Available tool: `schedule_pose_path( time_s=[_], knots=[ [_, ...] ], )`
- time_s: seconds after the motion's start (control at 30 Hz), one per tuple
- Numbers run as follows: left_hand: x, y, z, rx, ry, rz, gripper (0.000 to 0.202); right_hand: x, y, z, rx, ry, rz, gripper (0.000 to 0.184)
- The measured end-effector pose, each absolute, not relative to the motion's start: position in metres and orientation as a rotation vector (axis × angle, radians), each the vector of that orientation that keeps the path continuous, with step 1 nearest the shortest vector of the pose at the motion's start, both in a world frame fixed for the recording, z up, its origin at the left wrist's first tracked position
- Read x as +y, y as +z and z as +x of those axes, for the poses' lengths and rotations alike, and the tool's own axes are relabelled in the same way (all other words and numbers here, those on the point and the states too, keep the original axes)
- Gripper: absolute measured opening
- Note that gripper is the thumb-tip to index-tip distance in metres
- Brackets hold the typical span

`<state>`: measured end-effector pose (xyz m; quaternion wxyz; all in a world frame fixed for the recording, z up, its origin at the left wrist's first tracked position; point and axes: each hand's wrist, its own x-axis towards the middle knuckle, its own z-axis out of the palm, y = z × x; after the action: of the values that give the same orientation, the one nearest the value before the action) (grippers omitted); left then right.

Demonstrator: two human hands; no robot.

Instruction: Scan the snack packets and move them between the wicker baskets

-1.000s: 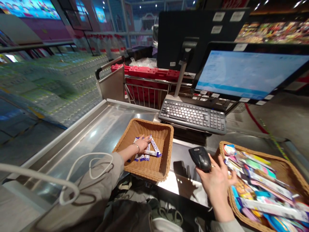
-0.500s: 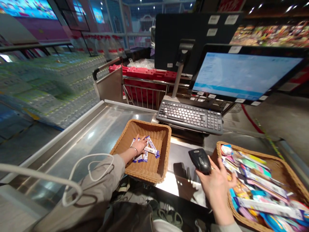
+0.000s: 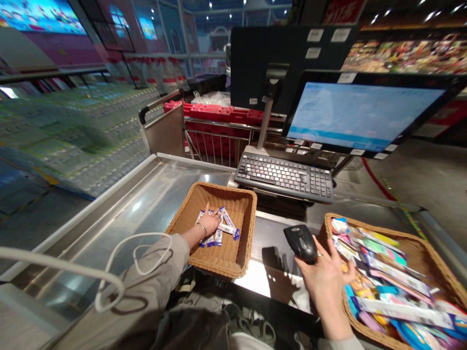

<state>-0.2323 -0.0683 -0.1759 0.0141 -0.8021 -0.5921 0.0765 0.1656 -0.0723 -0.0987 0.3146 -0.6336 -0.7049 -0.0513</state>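
My left hand (image 3: 209,222) reaches into a wicker basket (image 3: 249,238) and rests on several small snack bars (image 3: 230,230) in white and purple wrappers. Its fingers are stretched out over the wrappers, which partly hide beneath the palm. Between the two baskets, above the metal counter, my right hand (image 3: 324,277) grips a black barcode scanner (image 3: 301,242). The scanner points away from me and to the left, and some of my right fingers stick out beside it. Beside that hand on the right stands a second wicker basket (image 3: 434,257) full of colourful packaged snacks (image 3: 396,291).
A black keyboard (image 3: 284,176) lies behind the baskets, below a lit monitor (image 3: 365,116). Another dark screen (image 3: 251,63) shows its back. A white cable (image 3: 120,238) loops over my left sleeve. The metal counter (image 3: 146,194) has a raised left edge; a shopping cart (image 3: 215,141) stands beyond.
The camera view has shifted slightly. My left hand stays on the snack bars and my right hand keeps the scanner at nearly the same spot.
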Motion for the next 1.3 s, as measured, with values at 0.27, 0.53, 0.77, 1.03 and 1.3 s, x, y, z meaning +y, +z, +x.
schedule_pose_path(
  time_s=[0.27,0.53,0.77,1.03,1.3],
  knots=[
    [-0.062,-0.16,-0.231,-1.825,0.23,-2.483,0.015,-0.073,-0.098,0.167,-1.872,-0.156,-1.644,0.039],
    [-0.065,-0.132,-0.229,-1.924,0.126,-2.361,0.013,-0.073,-0.093,0.163,-1.89,-0.187,-1.586,0.039],
    [-0.08,-0.102,-0.224,-2.065,-0.187,-2.241,0.024,-0.074,-0.085,0.158,-1.901,-0.172,-1.551,0.041],
    [-0.089,-0.078,-0.202,-2.008,-0.347,-2.101,0.022,-0.077,-0.073,0.156,-1.903,-0.116,-1.582,0.037],
    [-0.085,-0.07,-0.177,-1.902,-0.533,-2.064,0.022,-0.081,-0.069,0.161,-1.918,-0.182,-1.53,0.032]
  ],
)
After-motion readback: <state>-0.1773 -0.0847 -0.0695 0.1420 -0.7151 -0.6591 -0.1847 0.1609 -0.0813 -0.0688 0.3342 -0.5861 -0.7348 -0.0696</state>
